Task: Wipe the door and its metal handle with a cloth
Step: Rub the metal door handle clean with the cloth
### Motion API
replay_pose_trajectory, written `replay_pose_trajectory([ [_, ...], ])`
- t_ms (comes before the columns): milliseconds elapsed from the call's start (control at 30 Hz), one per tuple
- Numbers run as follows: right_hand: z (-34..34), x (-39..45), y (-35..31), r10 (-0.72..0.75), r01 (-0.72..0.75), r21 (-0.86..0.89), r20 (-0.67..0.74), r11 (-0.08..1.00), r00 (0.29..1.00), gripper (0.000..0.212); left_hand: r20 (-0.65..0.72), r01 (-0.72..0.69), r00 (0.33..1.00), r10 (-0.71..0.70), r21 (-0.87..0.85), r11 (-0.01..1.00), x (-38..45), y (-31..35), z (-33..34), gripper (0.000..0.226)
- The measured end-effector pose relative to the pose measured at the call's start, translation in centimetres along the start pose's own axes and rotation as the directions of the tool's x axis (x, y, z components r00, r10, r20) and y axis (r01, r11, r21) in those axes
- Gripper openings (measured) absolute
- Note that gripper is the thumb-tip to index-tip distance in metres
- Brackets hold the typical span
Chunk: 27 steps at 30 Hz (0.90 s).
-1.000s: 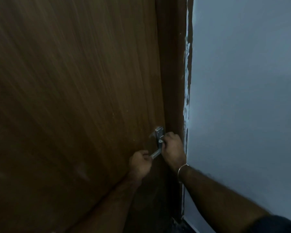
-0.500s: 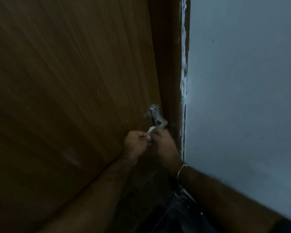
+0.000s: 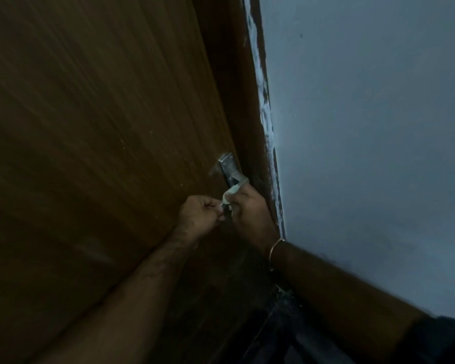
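A brown wooden door [image 3: 103, 127] fills the left of the dim head view. Its metal handle [image 3: 230, 169] is fixed near the door's right edge, with the plate showing above my hands. My left hand [image 3: 201, 214] grips the free end of the lever in a fist. My right hand [image 3: 250, 208] holds a small pale cloth [image 3: 230, 194] bunched around the lever, just below the plate. Most of the lever is hidden by cloth and fingers. A thin bangle [image 3: 275, 248] sits on my right wrist.
A dark wooden door frame [image 3: 242, 88] runs beside the door, with rough white plaster along its edge. A pale blue-grey wall [image 3: 365, 127] fills the right side. Dark floor [image 3: 273, 337] shows at the bottom between my forearms.
My right hand has slid the cloth from the plate down along the lever toward my left hand. The camera has tilted, so the handle sits higher in view.
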State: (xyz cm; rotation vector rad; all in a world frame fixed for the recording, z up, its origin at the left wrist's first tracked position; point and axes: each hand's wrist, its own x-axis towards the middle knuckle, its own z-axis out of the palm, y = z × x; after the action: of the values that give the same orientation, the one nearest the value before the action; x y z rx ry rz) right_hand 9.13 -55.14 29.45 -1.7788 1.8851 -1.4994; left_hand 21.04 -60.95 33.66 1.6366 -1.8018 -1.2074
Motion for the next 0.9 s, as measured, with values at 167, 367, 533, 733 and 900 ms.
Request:
replay_pose_trajectory([
  [167, -0.5, 2.8, 1.0, 0.394, -0.349, 0.209, -0.244, 0.914, 0.886, 0.020, 0.007, 0.002, 1.000, -0.003, 0.058, 0.998, 0.5, 0.0, -0.1, 0.017],
  [367, 1.1, -0.6, -1.1, -0.011, 0.011, 0.073, 0.002, 0.997, 1.000, 0.020, 0.049, 0.013, 0.999, -0.014, 0.022, 1.000, 0.4, 0.3, -0.5, 0.024],
  [533, -0.7, 2.2, 0.2, 0.376, -0.338, 0.220, -0.165, 0.915, 0.912, 0.023, 0.039, 0.009, 0.999, -0.009, 0.004, 1.000, 0.1, 0.1, -0.2, 0.017],
  [733, -1.1, 1.3, -1.8, 0.309, -0.344, 0.270, 0.165, 0.899, 0.937, 0.018, 0.031, 0.008, 0.999, -0.010, 0.054, 0.998, -0.2, 0.6, -0.2, 0.022],
  [900, -2.6, 6.5, -2.3, 0.517, -0.412, 0.378, -0.240, 0.829, 0.822, 0.022, -0.012, 0.046, 0.999, -0.045, 0.163, 0.986, -0.3, 0.9, 0.1, 0.013],
])
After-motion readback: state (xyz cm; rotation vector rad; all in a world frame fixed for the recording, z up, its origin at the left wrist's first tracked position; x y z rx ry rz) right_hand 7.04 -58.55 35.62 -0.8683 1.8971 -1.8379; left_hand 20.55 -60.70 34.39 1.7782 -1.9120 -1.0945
